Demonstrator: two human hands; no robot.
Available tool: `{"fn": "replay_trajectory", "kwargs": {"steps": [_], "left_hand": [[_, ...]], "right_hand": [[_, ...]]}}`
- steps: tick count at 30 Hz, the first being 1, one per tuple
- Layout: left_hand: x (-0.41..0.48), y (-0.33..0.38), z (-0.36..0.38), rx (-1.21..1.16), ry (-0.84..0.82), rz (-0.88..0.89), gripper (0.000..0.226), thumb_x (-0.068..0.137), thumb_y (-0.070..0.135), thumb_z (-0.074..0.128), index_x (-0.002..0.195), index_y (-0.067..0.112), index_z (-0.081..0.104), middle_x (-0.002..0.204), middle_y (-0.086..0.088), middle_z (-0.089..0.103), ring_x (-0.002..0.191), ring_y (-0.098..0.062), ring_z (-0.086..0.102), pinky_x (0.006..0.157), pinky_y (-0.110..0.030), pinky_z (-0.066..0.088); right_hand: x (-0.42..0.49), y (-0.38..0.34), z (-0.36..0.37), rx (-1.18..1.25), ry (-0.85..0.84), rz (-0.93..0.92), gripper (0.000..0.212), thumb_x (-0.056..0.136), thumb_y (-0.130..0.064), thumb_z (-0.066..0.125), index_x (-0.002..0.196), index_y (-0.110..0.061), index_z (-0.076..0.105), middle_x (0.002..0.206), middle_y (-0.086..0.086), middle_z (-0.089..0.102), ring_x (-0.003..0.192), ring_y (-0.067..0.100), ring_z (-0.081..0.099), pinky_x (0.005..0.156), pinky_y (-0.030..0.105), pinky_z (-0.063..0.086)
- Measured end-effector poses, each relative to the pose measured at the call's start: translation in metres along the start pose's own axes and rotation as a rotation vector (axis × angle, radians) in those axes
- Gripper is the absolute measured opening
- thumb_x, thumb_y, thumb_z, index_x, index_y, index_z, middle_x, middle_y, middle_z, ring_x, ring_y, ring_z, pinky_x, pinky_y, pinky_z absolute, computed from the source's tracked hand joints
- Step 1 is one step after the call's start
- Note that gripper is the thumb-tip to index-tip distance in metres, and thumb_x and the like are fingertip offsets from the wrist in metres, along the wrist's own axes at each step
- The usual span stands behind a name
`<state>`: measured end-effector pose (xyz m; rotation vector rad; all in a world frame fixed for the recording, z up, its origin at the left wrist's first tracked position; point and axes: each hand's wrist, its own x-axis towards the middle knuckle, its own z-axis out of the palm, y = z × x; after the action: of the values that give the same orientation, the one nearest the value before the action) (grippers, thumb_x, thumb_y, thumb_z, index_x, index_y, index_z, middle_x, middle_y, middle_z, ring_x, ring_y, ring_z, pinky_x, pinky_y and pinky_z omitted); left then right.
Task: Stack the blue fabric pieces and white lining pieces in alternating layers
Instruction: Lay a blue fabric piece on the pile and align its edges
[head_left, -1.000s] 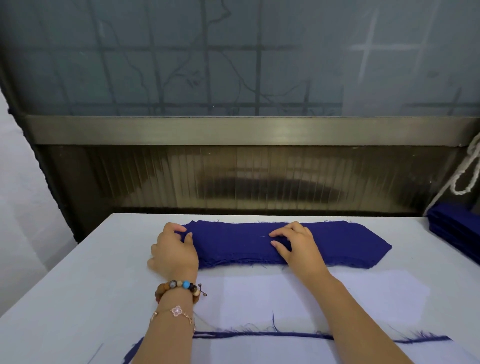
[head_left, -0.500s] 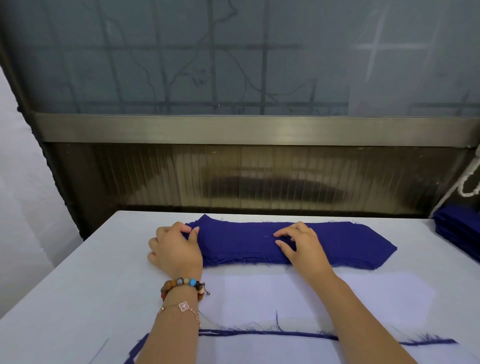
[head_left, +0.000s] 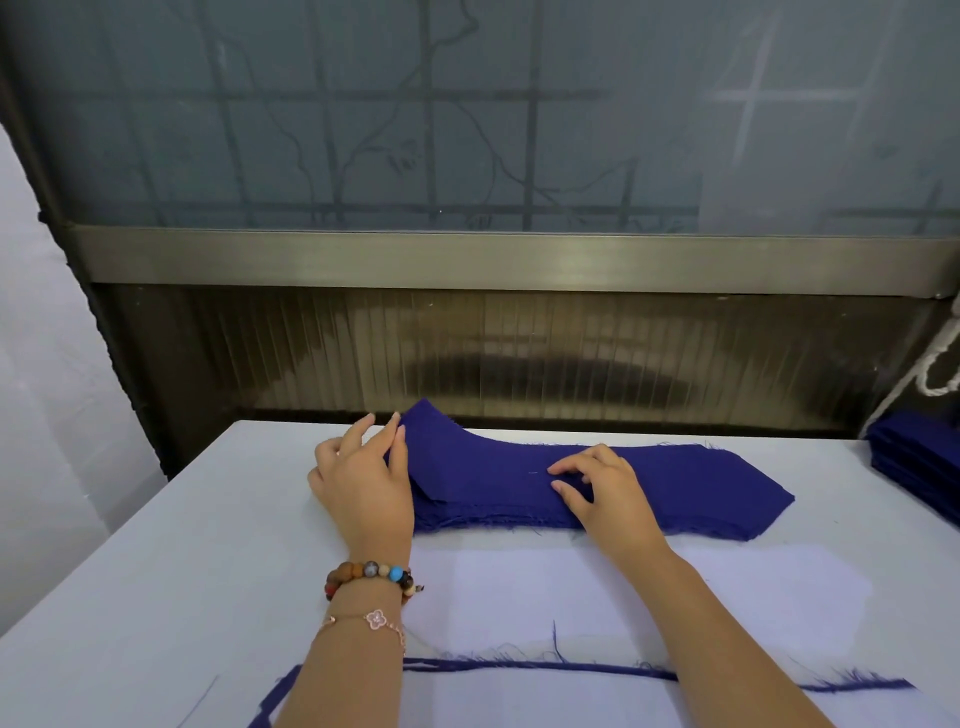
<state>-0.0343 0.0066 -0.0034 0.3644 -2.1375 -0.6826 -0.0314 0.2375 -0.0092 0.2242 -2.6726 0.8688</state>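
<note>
The blue fabric stack (head_left: 691, 493) lay beneath your hands; your left hand (head_left: 363, 483) pinched the raised end of the top piece (head_left: 467, 457), your right hand (head_left: 608, 491) pressed down with loosely bent fingers.

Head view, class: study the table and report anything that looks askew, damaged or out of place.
The top blue piece is not flat: its left end is pinched up off the blue pile by the left hand. A loose blue thread strays onto the white lining piece.
</note>
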Motion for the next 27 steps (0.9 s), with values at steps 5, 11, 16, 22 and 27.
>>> {"fn": "replay_trajectory", "kwargs": {"steps": [5, 11, 16, 22, 27], "left_hand": [[0.0, 0.008, 0.0, -0.564, -0.182, -0.212, 0.024, 0.102, 0.021, 0.046, 0.111, 0.006, 0.063, 0.102, -0.009, 0.068, 0.095, -0.021, 0.063, 0.072, -0.02, 0.048], [-0.001, 0.007, 0.007, -0.443, -0.46, -0.29, 0.021, 0.095, 0.017, 0.06, 0.114, 0.008, 0.06, 0.102, -0.007, 0.067, 0.099, -0.025, 0.063, 0.083, -0.037, 0.054], [0.004, 0.004, 0.006, -0.63, -0.394, -0.521, 0.012, 0.092, 0.012, 0.059, 0.09, 0.017, 0.07, 0.095, 0.002, 0.069, 0.097, -0.02, 0.061, 0.079, -0.036, 0.052], [0.004, 0.005, 0.006, -0.675, -0.419, -0.626, 0.014, 0.093, 0.018, 0.059, 0.09, 0.023, 0.071, 0.096, 0.0, 0.067, 0.095, -0.021, 0.058, 0.077, -0.043, 0.055], [0.006, 0.001, 0.012, -0.637, -0.39, -0.632, 0.013, 0.095, 0.018, 0.057, 0.086, 0.027, 0.062, 0.093, -0.001, 0.065, 0.09, -0.019, 0.058, 0.069, -0.036, 0.053]], "right_hand": [[0.001, 0.0, 0.0, 0.024, 0.016, 0.012, 0.025, 0.091, -0.025, 0.064, 0.116, -0.025, 0.063, 0.106, -0.008, 0.051, 0.1, 0.009, 0.048, 0.09, 0.021, 0.045], [0.002, 0.001, -0.003, -0.047, -0.004, 0.027, 0.023, 0.09, -0.034, 0.063, 0.113, -0.03, 0.064, 0.092, -0.012, 0.051, 0.086, 0.005, 0.048, 0.068, 0.01, 0.038], [0.009, -0.005, -0.004, -0.143, -0.059, 0.087, 0.058, 0.09, -0.037, 0.063, 0.141, -0.034, 0.036, 0.082, -0.013, 0.051, 0.073, 0.005, 0.051, 0.056, 0.013, 0.038], [0.03, -0.003, -0.016, -0.165, -0.242, 0.084, 0.073, 0.089, -0.033, 0.065, 0.146, -0.039, 0.02, 0.076, -0.006, 0.06, 0.071, 0.01, 0.059, 0.061, 0.024, 0.049], [0.038, 0.024, -0.036, -0.053, -0.272, 0.234, 0.037, 0.089, -0.034, 0.066, 0.121, -0.021, 0.052, 0.092, -0.005, 0.06, 0.083, 0.014, 0.059, 0.066, 0.021, 0.049]]}}
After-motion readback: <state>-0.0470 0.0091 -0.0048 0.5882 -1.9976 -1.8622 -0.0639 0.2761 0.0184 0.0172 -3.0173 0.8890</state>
